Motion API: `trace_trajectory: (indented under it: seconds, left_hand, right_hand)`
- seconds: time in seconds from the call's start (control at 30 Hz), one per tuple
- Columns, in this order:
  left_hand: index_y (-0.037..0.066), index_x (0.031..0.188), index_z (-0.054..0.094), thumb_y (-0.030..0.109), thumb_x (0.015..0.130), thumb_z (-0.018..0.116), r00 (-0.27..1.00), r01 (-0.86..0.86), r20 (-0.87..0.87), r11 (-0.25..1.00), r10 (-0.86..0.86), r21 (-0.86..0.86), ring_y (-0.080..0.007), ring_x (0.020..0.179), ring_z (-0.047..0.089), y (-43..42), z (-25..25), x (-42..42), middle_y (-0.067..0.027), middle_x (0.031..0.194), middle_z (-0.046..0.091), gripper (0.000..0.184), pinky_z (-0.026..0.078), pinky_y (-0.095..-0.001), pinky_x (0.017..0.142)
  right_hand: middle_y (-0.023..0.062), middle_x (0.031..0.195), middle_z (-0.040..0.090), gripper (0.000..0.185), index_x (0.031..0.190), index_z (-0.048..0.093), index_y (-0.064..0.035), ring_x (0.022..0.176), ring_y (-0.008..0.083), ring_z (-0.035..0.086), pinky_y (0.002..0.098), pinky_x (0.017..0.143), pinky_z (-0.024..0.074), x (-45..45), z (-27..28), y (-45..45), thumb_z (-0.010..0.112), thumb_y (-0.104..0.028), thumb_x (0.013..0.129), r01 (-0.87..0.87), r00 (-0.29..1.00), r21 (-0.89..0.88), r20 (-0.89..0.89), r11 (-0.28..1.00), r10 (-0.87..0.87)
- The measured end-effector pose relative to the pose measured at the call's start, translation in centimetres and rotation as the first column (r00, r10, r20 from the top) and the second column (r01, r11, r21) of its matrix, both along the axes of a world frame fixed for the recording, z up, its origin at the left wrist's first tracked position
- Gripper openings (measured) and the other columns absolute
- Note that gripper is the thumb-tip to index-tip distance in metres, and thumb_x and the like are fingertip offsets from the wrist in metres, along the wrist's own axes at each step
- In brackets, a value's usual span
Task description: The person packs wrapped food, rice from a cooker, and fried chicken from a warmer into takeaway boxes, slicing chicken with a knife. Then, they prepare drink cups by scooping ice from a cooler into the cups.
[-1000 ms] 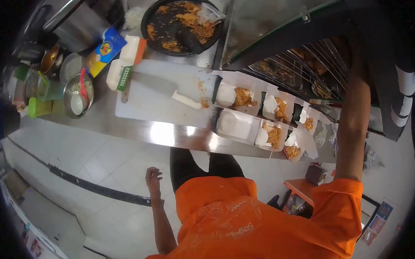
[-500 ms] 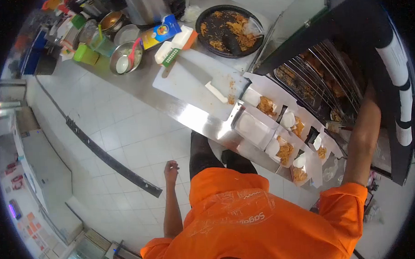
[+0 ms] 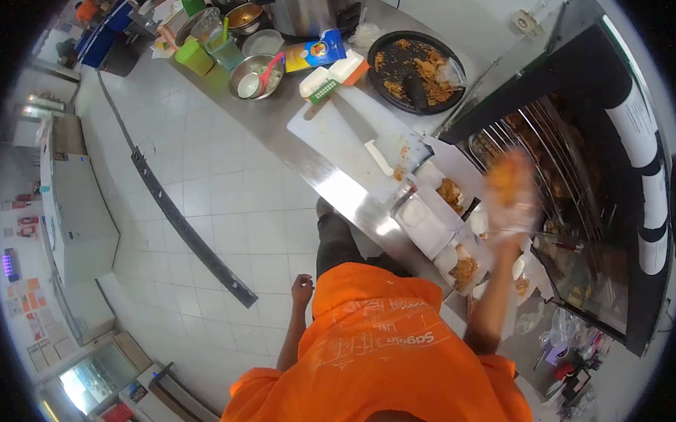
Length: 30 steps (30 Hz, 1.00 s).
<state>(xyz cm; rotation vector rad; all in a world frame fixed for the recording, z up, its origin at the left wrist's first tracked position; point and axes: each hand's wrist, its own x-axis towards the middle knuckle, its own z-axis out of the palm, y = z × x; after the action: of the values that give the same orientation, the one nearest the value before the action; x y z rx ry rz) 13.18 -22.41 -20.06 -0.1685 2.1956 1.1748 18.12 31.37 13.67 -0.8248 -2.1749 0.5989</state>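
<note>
My right hand (image 3: pixel 511 214), in a clear plastic glove and blurred by motion, is closed around a piece of fried chicken (image 3: pixel 506 177). It hangs over the open white paper boxes, in front of the dark heated cabinet (image 3: pixel 537 159) with wire racks. One box (image 3: pixel 428 221) holds a white mound, probably rice. Chicken and a white mound share another box (image 3: pixel 463 270), and chicken (image 3: pixel 449 195) also lies in the box behind. My arm and hand partly cover the rest. My left hand (image 3: pixel 302 288) hangs beside my body above the floor, fingers curled, with nothing visible in it.
A white cutting board (image 3: pixel 328 133) with a white-handled knife (image 3: pixel 378 158) lies on the steel counter. Behind it stand a round black tray (image 3: pixel 388 47) of crumbs and a steel bowl (image 3: pixel 238 86) with a red-handled scoop. The cabinet's glass door (image 3: pixel 590 280) hangs open.
My right hand has come out of the cabinet, bringing a piece of fried chicken over the boxes. The view has shifted, and my left hand still hangs at my side.
</note>
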Motion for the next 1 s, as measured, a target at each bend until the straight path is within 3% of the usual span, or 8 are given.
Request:
trace_trajectory:
  seconds: [0.13,0.27,0.37,0.5,0.57,0.67,0.7,1.0]
  left_hand:
    - [0.004,0.102,0.064,0.002,0.088,0.058,0.987,0.127,-0.101,0.992,-0.125,0.005,-0.0157,0.076,0.066,0.5,0.0,-5.1,-0.0079,0.088,0.066,0.015,0.059,-0.0297,0.064]
    - [0.007,0.105,0.064,0.004,0.090,0.058,0.994,0.110,-0.013,0.993,-0.110,-0.040,-0.0158,0.072,0.067,-0.3,1.2,-13.6,-0.0079,0.085,0.067,0.016,0.056,-0.0311,0.065]
    - [0.008,0.105,0.063,0.009,0.093,0.058,0.992,0.089,-0.090,0.995,-0.094,-0.054,-0.0137,0.068,0.066,-3.9,1.9,-19.8,-0.0062,0.084,0.065,0.013,0.052,-0.0289,0.059]
    - [0.009,0.105,0.063,0.012,0.094,0.059,0.991,-0.128,0.017,0.991,0.129,-0.047,-0.0118,0.069,0.064,-7.0,3.8,-25.6,-0.0023,0.087,0.062,0.012,0.050,-0.0271,0.053]
    - [0.008,0.104,0.063,0.013,0.094,0.060,0.997,0.066,-0.038,0.997,-0.067,-0.029,-0.0122,0.070,0.064,-8.6,1.5,-29.7,-0.0026,0.087,0.063,0.011,0.051,-0.0264,0.056]
    - [0.006,0.104,0.064,0.010,0.094,0.061,0.921,0.342,-0.139,0.926,-0.364,-0.159,-0.0133,0.070,0.064,-5.9,1.1,-36.7,-0.0039,0.088,0.064,0.011,0.053,-0.0260,0.062]
    - [0.005,0.104,0.063,0.007,0.093,0.060,0.911,0.371,-0.157,0.924,-0.381,-0.092,-0.0136,0.072,0.064,-3.8,1.8,-38.8,-0.0046,0.090,0.064,0.011,0.053,-0.0264,0.063]
    - [0.003,0.110,0.059,0.001,0.094,0.057,0.799,0.594,-0.302,0.762,-0.520,0.258,-0.0148,0.086,0.064,17.9,10.2,-45.7,-0.0027,0.101,0.066,0.017,0.053,-0.0281,0.075]
  right_hand:
    - [0.0156,0.120,0.059,0.036,0.121,0.060,-0.0176,0.105,0.0357,0.060,0.0444,0.089,0.0484,-14.2,-8.9,-7.7,0.066,-0.029,0.088,-0.407,0.745,-0.426,0.356,0.808,0.563]
    - [0.0149,0.132,0.055,0.041,0.129,0.058,-0.0198,0.113,0.0357,0.057,0.0453,0.095,0.0464,-23.8,-17.9,-7.5,0.063,-0.028,0.089,-0.495,0.353,-0.442,0.685,0.748,0.637]
    - [0.0152,0.136,0.054,0.049,0.140,0.050,-0.0211,0.116,0.0359,0.056,0.0460,0.098,0.0455,-22.9,-24.2,-4.9,0.056,-0.027,0.092,-0.588,0.457,-0.216,0.706,0.779,0.541]
    - [0.0200,0.138,0.052,0.059,0.148,0.039,-0.0206,0.118,0.0367,0.055,0.0464,0.101,0.0442,-21.7,-24.5,-3.5,0.055,-0.024,0.091,-0.411,0.403,-0.222,0.826,0.884,0.395]
    - [0.0225,0.136,0.052,0.062,0.150,0.035,-0.0207,0.116,0.0377,0.056,0.0482,0.100,0.0448,-21.5,-27.4,-3.2,0.054,-0.023,0.091,-0.247,0.460,-0.289,0.805,0.925,0.375]
    - [0.0258,0.132,0.053,0.063,0.151,0.034,-0.0209,0.112,0.0402,0.058,0.0501,0.096,0.0472,-23.6,-20.9,-3.2,0.053,-0.023,0.091,-0.012,0.483,-0.553,0.727,0.833,0.489]
    - [0.0282,0.126,0.055,0.064,0.153,0.029,-0.0232,0.104,0.0425,0.061,0.0513,0.088,0.0501,-22.3,-25.9,-2.4,0.051,-0.024,0.093,-0.236,0.438,-0.419,0.759,0.877,0.481]
    - [0.0232,0.114,0.064,0.043,0.134,0.048,-0.0187,0.094,0.0408,0.066,0.0509,0.081,0.0523,-21.2,-24.0,-2.5,0.052,-0.030,0.093,-0.098,0.491,-0.403,0.776,0.910,0.396]
